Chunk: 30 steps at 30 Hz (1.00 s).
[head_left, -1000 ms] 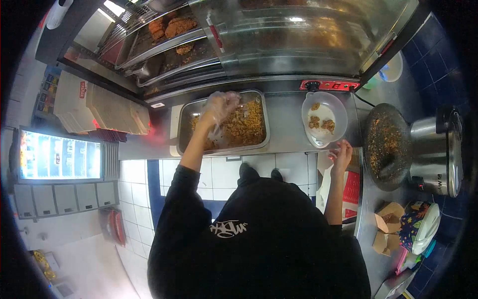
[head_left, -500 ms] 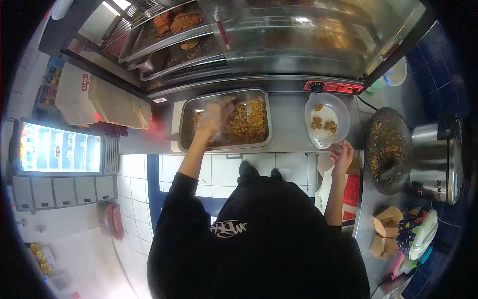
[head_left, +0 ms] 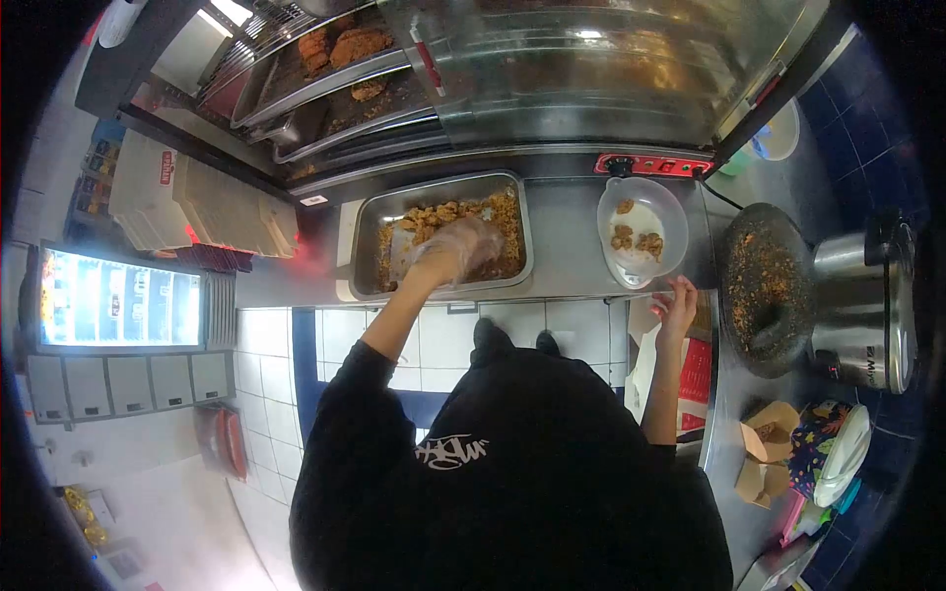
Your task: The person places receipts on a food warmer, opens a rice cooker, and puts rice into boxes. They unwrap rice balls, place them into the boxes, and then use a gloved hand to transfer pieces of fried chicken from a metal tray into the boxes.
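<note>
Gloved left hand (head_left: 458, 246) is down in the metal tray (head_left: 363, 258), fingers curled over the breaded pieces (head_left: 493, 212), grip lost in blur, while the white bowl (head_left: 642, 231) lies rightward, nearer the bare, loose-fingered right hand (head_left: 678, 300).

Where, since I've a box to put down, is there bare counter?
One bare patch: the steel counter between the metal tray and the white bowl. The gloved left hand reaches into the tray; the right hand is at the counter edge by the bowl. To the right it is crowded: crumb-covered pan, steel pot, cartons.
</note>
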Available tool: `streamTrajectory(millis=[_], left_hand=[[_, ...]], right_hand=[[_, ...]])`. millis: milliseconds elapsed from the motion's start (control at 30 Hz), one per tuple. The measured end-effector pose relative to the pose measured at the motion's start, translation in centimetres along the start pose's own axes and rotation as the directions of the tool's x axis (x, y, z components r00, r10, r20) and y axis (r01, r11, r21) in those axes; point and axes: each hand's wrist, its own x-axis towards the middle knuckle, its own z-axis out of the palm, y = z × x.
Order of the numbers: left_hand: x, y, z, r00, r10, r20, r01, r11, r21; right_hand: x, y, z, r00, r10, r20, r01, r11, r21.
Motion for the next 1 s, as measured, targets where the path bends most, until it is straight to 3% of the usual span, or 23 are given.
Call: streamTrajectory(millis=[67, 100, 133, 167, 200, 233, 267, 300, 367, 467, 600, 700, 767, 1000], left_hand=[[0.2, -2.5, 1.7, 0.956, 0.049, -0.291, -0.056, 0.998, -0.015], [0.3, -3.5, 2.1, 0.956, 0.052, -0.287, -0.059, 0.998, -0.015], [0.3, -4.3, 2.2, 0.933, 0.022, -0.358, -0.138, 0.944, -0.301], [0.3, -4.9, 2.5, 0.909, -0.03, -0.416, -0.227, 0.803, -0.552], [0.1, -4.4, 2.2, 0.909, -0.03, -0.416, -0.226, 0.803, -0.552], [-0.4, -3.4, 1.6, 0.916, -0.204, -0.346, -0.198, 0.52, -0.831], [-0.7, -2.9, 1.2, 0.917, -0.336, -0.214, -0.172, 0.15, -0.974], [-0.7, -3.0, 1.3, 0.917, -0.337, -0.214, -0.172, 0.149, -0.974], [-0.7, -3.4, 1.7, 0.865, -0.49, -0.111, -0.176, -0.089, -0.98], [-0.3, -5.7, 3.2, 0.885, -0.411, -0.217, -0.293, -0.131, -0.947], [-1.3, -5.0, 1.8, 0.854, -0.454, -0.253, -0.332, -0.103, -0.938], [-1.8, -5.3, 1.3, 0.879, -0.418, -0.229, -0.339, -0.212, -0.917], [-1.6, -5.8, 1.6, 0.801, -0.574, -0.172, -0.285, -0.113, -0.952], [-1.1, -4.5, 2.0, 0.785, -0.58, -0.218, -0.351, -0.126, -0.928]], right_hand=[[-0.2, -0.3, -0.2, 1.0, 0.017, -0.02, -0.017, 1.0, -0.015], [-0.3, -0.2, -0.3, 1.0, 0.019, -0.025, -0.019, 1.0, -0.015], [-0.2, -0.2, -0.4, 0.999, 0.029, -0.027, -0.03, 1.0, -0.007], [-0.2, -0.1, -0.5, 0.999, 0.039, -0.028, -0.039, 0.999, 0.0], [-0.1, 0.0, -0.5, 0.999, 0.04, -0.027, -0.04, 0.999, 0.001], [-0.1, 0.1, -0.6, 0.999, 0.037, -0.026, -0.037, 0.999, 0.003], [-0.1, 0.2, -0.6, 0.999, 0.034, -0.025, -0.034, 0.999, 0.004], [-0.1, 0.2, -0.5, 0.999, 0.034, -0.024, -0.034, 0.999, 0.004], [-0.2, 0.1, -0.3, 0.999, 0.05, -0.016, -0.05, 0.999, -0.005], [-0.1, 0.4, -0.3, 0.998, 0.048, -0.027, -0.048, 0.999, 0.002], [-0.2, 0.1, -0.1, 0.997, 0.073, -0.031, -0.073, 0.997, -0.003], [-0.1, 0.5, -0.4, 0.998, 0.054, 0.015, -0.055, 0.998, 0.04], [0.0, 0.6, -0.5, 0.997, 0.072, 0.002, -0.072, 0.997, 0.016], [0.0, 0.7, -0.5, 0.999, 0.049, -0.009, -0.049, 0.999, 0.015]])
